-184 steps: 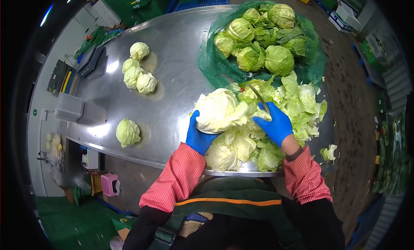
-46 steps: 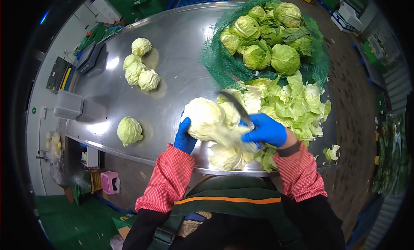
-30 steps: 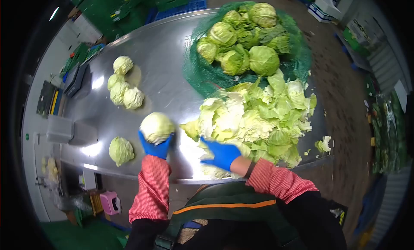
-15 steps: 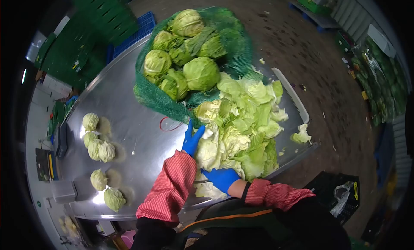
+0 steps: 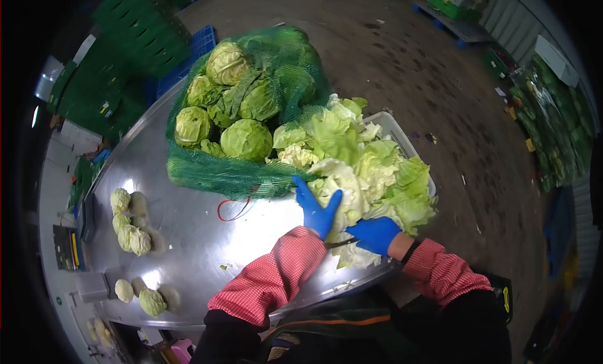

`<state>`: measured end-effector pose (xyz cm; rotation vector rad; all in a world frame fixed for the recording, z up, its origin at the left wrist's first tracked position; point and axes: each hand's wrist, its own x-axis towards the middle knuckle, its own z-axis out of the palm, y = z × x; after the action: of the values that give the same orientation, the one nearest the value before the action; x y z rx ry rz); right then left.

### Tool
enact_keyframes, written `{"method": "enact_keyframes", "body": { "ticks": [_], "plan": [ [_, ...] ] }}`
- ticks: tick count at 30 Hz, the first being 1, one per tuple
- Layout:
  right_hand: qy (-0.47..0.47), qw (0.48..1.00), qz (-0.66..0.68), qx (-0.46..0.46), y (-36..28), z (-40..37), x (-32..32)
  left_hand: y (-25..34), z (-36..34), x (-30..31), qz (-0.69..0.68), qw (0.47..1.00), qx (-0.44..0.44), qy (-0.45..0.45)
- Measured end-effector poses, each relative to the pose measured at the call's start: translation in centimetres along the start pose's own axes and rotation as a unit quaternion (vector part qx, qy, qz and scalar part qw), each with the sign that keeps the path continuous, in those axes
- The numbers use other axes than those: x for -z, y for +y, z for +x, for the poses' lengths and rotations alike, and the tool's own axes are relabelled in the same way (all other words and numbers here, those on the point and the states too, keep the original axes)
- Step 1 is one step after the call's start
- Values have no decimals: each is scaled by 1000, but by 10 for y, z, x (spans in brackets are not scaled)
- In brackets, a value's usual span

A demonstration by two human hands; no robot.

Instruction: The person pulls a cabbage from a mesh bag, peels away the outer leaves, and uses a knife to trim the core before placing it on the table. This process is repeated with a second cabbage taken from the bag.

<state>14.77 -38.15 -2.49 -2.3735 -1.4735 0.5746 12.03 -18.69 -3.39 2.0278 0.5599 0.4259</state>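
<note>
A heap of loose cabbage leaves (image 5: 377, 169) lies at the right edge of the metal table. Against its near left side rests my left hand (image 5: 318, 210), blue-gloved, open with thumb and fingers spread. My right hand (image 5: 377, 236), also in a blue glove, is closed around a knife (image 5: 341, 243); only a dark strip of it shows, pointing left below my left hand. The fingers of my right hand touch the near leaves. Just beyond the hands is a green net bag (image 5: 232, 177) with several whole cabbages (image 5: 246, 140) showing in its opening.
Several small pale cabbages (image 5: 134, 239) sit on the left of the metal table (image 5: 188, 251). A red loop of string (image 5: 220, 210) lies by the bag. A pale crate (image 5: 402, 135) stands partly under the leaves at the table's right edge. Green crates (image 5: 138, 43) are stacked at the back left.
Both hands have moved right and forward, and the leaves have shifted over the pale crate. The net bag appears farther left. One small cabbage at the left has moved nearer the table's front edge.
</note>
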Motion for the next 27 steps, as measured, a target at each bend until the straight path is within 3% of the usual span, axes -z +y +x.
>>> {"method": "enact_keyframes", "body": {
  "ticks": [2,4,5,6,8,10,12,14,15,16,18,19,21,22,24,26,27],
  "plan": [
    [20,999,-19,-24,24,-5,4,17,0,0,126,980,-34,-151],
    [3,993,-18,-118,51,-6,18,65,2,13,-39,966,-107,-233],
    [44,989,0,-141,69,-9,21,71,13,15,-62,953,-148,-256],
    [84,983,17,-163,88,-10,24,78,25,22,9,955,-161,-248],
    [112,978,-3,-174,112,-9,42,89,54,50,-93,972,-122,-176],
    [146,969,-51,-195,129,-5,51,63,91,85,-45,987,-142,-53],
    [142,952,4,-271,126,2,72,3,116,116,-53,998,-7,25],
    [179,906,100,-371,146,12,70,-30,122,162,138,985,88,-51],
    [194,876,147,-418,153,19,69,-94,126,178,138,980,135,-60],
    [250,877,118,-392,145,30,74,-149,126,188,135,972,182,-67],
    [359,869,61,-335,103,60,98,-167,106,202,24,971,231,-50],
    [366,875,73,-309,68,82,120,-171,104,207,-32,966,254,-42],
    [380,905,114,-153,35,135,121,-110,103,201,-167,949,264,-30],
    [354,926,101,-86,17,164,123,-86,106,191,-234,935,266,-23],
    [273,955,95,-68,-15,224,124,-88,125,175,-425,824,373,-26],
    [134,962,196,-132,-27,283,129,-66,135,163,-493,759,424,-2],
    [110,959,191,-177,-29,310,129,-80,142,158,-524,735,429,-29]
  ]
}}
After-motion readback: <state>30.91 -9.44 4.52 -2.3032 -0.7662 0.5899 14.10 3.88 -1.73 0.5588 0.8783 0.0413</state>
